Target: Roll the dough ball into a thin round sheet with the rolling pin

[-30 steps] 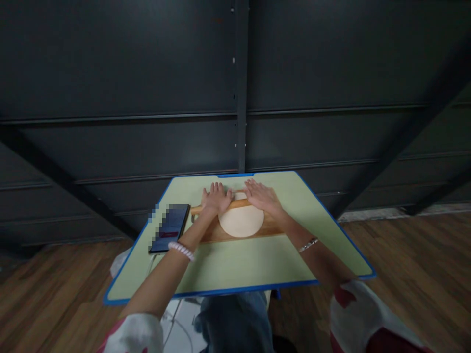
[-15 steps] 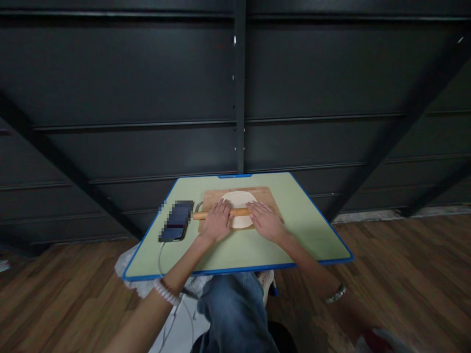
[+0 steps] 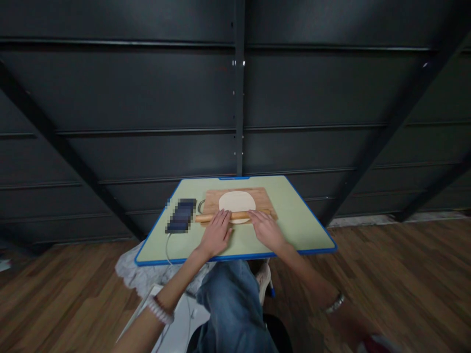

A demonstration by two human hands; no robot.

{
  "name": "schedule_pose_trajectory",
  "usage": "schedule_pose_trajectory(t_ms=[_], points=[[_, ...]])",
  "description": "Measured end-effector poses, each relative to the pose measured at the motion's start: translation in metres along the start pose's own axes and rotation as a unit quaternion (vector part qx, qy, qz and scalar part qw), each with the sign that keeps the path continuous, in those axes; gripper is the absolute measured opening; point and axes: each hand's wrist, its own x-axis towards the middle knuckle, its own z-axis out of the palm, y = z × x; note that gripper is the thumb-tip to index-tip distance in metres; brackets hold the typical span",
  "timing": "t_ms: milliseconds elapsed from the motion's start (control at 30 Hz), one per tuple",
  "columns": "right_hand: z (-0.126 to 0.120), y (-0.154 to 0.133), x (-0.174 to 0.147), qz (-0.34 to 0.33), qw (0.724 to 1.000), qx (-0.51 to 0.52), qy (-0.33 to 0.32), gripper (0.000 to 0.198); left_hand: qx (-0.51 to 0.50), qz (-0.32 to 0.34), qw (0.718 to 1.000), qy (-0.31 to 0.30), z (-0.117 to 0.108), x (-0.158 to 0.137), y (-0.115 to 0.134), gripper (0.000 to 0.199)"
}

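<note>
A wooden rolling pin (image 3: 240, 214) lies crosswise over the near part of a flat, pale round of dough (image 3: 237, 200). Both rest on a wooden board (image 3: 262, 197). Toward the pin's left end, my left hand (image 3: 217, 232) has its fingers closed over the wood, thumb on the near side. My right hand (image 3: 268, 230) grips the pin right of the dough, with its fingers bent over the top. The far part of the dough shows beyond the pin.
The board sits on a light green folding table (image 3: 301, 230) with a blue rim. A phone-like dark device (image 3: 181, 215), partly pixelated, lies at the left with a white cable. My jeans-covered knee (image 3: 231, 299) is below the near edge. A dark panelled wall (image 3: 176, 88) stands behind.
The rolling pin has come toward me with both hands, from the dough's middle to its near part. My fingers look more bent than before. The view has tilted up slightly.
</note>
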Motion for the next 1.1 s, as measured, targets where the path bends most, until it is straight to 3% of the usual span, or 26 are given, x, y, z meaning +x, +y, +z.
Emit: schedule_pose_trajectory(t_ms=[167, 367, 733, 800, 933, 1100], points=[[-0.003, 0.015, 0.015, 0.026, 0.999, -0.026, -0.029, 0.034, 0.006, -0.02, 1.0, 0.001, -0.004, 0.009, -0.005, 0.041], [-0.003, 0.026, 0.019, 0.009, 0.996, -0.049, -0.075, 0.031, 0.008, -0.038, 0.999, 0.0, -0.007, 0.019, -0.016, 0.036], [-0.021, 0.002, 0.002, 0.003, 0.992, -0.087, -0.094, 0.023, -0.023, 0.008, 1.0, -0.006, -0.015, 0.013, -0.021, 0.03], [-0.025, -0.006, -0.007, 0.035, 0.992, -0.074, -0.099, 0.025, -0.017, 0.023, 0.999, 0.024, -0.022, 0.012, -0.017, 0.034], [-0.033, -0.01, -0.019, 0.178, 0.981, -0.002, -0.084, 0.03, -0.01, 0.044, 0.997, 0.067, -0.033, 0.017, -0.006, 0.037], [-0.037, 0.009, -0.023, 0.292, 0.929, 0.219, 0.055, 0.03, -0.062, 0.086, 0.994, -0.031, -0.015, 0.029, -0.007, 0.059]])
